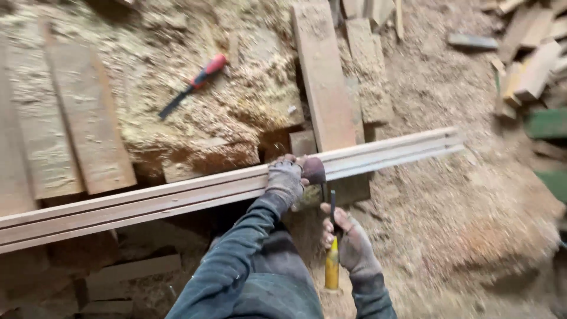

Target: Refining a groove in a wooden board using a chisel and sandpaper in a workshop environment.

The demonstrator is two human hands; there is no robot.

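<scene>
Wooden strips [177, 198]: long, stiff, light; hold mid-length | left hand [284, 180] clamps them | right hand [348, 239] grips yellow-handled chisel [332, 248]

I'm in a woodworking shop. Sawdust and shavings [254, 88] bury nearly everything at twelve o'clock. Rough planks [88, 124] lie at ten o'clock, offcuts [531, 71] pile up at two o'clock, and a red-handled chisel [192, 85] rests in the shavings at eleven. Long moulded strips [147, 204] cross from nine to three.
</scene>
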